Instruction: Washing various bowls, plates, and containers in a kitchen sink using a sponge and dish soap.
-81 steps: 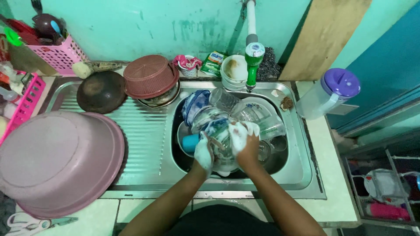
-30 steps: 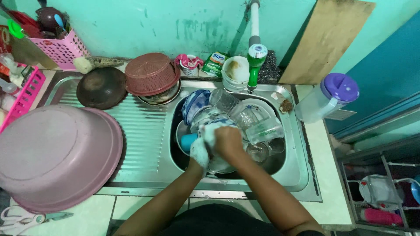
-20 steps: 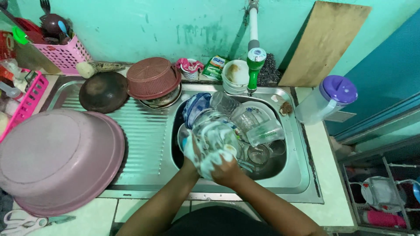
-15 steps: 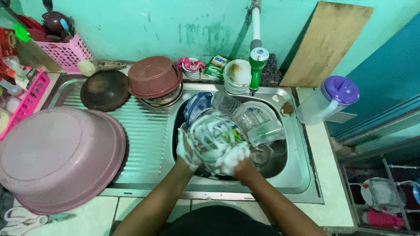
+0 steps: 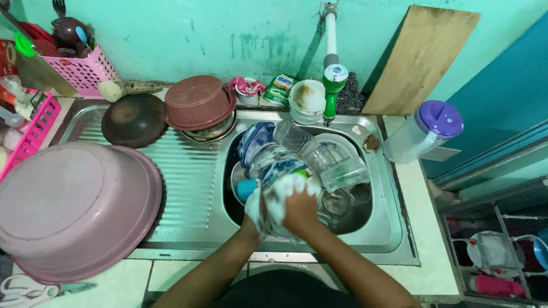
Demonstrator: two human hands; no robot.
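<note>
Both hands work over a steel sink (image 5: pixel 383 225) filled with dishes. My left hand (image 5: pixel 254 212), covered in suds, grips a soapy clear glass dish (image 5: pixel 283 170) from the left. My right hand (image 5: pixel 299 206) presses a foamy white sponge (image 5: pixel 277 197) against that dish. Around them lie a blue bowl (image 5: pixel 254 138), several clear glasses (image 5: pixel 337 169) and a small teal cup (image 5: pixel 245 188). A green tap (image 5: pixel 333 85) hangs over the back of the sink.
A large pink basin (image 5: pixel 68 208) lies upside down on the left drainboard. Behind it sit a dark pan (image 5: pixel 134 118) and a brown colander (image 5: pixel 198 102). A jug with a purple lid (image 5: pixel 425 131) stands right of the sink. A pink basket (image 5: pixel 80 69) is at the back left.
My hands have turned and shifted the dish in the sink; the right hand moved from the dish's right side to its front, rubbing with the sponge.
</note>
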